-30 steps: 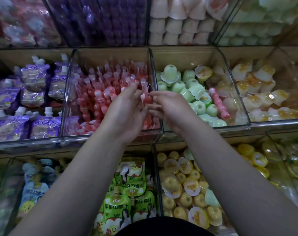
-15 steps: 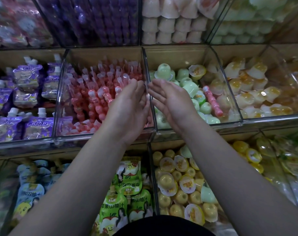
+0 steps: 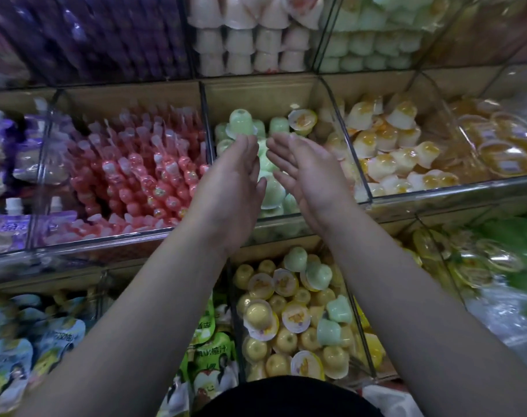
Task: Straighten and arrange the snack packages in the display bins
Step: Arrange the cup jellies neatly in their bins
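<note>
Fingers [image 3: 245, 147] on both hands are lying straight and holding nothing; the left hand [image 3: 229, 188] and right hand [image 3: 308, 173] are hovering over the green cups [image 3: 241, 123], centre frame.

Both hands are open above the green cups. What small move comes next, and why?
Probably lower the left hand and right hand around the green cups and press them together: both hands are empty, palms facing, and the cups lie jumbled.
</note>
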Demonstrator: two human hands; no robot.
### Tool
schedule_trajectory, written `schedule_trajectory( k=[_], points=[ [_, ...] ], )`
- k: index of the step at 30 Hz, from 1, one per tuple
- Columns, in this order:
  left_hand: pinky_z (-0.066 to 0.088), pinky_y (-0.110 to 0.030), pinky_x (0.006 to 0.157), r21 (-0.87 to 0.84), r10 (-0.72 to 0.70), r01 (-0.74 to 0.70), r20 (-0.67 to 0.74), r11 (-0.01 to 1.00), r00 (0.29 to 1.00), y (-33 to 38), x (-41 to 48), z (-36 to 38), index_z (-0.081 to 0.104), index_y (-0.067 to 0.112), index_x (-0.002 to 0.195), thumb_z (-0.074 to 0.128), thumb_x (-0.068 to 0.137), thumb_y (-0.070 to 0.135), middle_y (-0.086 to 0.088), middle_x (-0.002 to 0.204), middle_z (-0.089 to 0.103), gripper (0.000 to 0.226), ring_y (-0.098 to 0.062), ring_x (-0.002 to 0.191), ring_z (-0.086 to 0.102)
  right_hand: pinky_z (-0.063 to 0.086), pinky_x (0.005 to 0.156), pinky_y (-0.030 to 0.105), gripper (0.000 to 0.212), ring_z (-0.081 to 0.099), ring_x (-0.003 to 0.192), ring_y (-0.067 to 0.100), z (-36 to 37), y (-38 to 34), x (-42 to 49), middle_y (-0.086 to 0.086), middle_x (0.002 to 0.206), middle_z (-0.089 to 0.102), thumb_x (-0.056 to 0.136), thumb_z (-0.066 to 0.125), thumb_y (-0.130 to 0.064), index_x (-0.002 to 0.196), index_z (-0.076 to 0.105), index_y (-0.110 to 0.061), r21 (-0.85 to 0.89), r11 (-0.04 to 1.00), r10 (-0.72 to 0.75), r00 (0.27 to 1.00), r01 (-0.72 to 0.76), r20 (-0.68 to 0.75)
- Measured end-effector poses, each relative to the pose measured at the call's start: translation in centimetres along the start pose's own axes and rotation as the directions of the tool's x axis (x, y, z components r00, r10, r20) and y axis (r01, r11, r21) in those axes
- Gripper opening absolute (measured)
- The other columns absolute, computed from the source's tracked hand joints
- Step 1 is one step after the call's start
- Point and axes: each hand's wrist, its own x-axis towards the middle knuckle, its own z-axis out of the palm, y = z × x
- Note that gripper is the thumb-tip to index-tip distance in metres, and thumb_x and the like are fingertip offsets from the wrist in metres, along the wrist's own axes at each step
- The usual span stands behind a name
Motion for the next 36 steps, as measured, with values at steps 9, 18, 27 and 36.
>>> schedule_trajectory(
  k=[9, 18, 27, 36],
  points=[
    [0.023, -0.033, 0.116, 0.005, -0.022, 0.022, -0.007, 1.000, 1.000, -2.2, 2.6, 3.3, 0.027, 0.015, 0.154, 0.028, 0.105, 0.041, 0.000, 0.162, 0.026, 0.056, -0.014, 0.149, 0.022, 0.045, 0.102, 0.030, 0.019, 0.062, 0.111, 0.007, -4.7, -0.5, 1.6, -0.006, 0.112, 0.068, 0.101, 0.047, -0.025, 0.092, 0.064, -0.028, -0.093, 0.995, -0.036, 0.999, 0.033, -0.031],
    [0.030, -0.025, 0.102, 0.000, -0.088, 0.088, -0.043, 0.996, 0.995, -3.8, 5.6, 5.9, 0.035, 0.019, 0.149, 0.033, 0.104, 0.042, 0.008, 0.153, 0.036, 0.051, -0.006, 0.140, 0.032, 0.046, 0.099, 0.028, 0.034, 0.059, 0.115, 0.006, -8.4, 0.7, 5.3, -0.008, 0.121, 0.067, 0.097, 0.053, -0.035, 0.125, 0.066, -0.020, -0.245, 0.969, -0.049, 0.991, 0.017, -0.125],
    [0.032, -0.032, 0.106, -0.045, -0.171, 0.167, -0.101, 0.985, 0.980, -6.0, 9.3, 7.3, 0.053, 0.016, 0.120, 0.050, 0.087, 0.043, -0.005, 0.117, 0.053, 0.043, -0.016, 0.114, 0.047, 0.041, 0.093, 0.026, 0.045, 0.048, 0.122, 0.009, -9.3, 1.9, 7.8, -0.007, 0.132, 0.053, 0.100, 0.040, -0.046, 0.134, 0.052, -0.020, -0.410, 0.908, 0.068, 0.997, -0.082, -0.049],
    [0.048, -0.023, 0.064, -0.152, -0.331, 0.311, -0.134, 0.938, 0.934, -7.6, 10.6, 8.1, 0.058, 0.014, 0.132, 0.034, 0.104, 0.040, -0.004, 0.104, 0.065, 0.046, -0.015, 0.089, 0.062, 0.048, 0.103, 0.045, 0.042, 0.059, 0.112, 0.019, -8.8, 3.5, 9.6, -0.003, 0.110, 0.063, 0.098, 0.049, -0.039, 0.136, 0.054, -0.020, -0.290, 0.936, 0.175, 0.978, -0.201, -0.111]
  ],
)
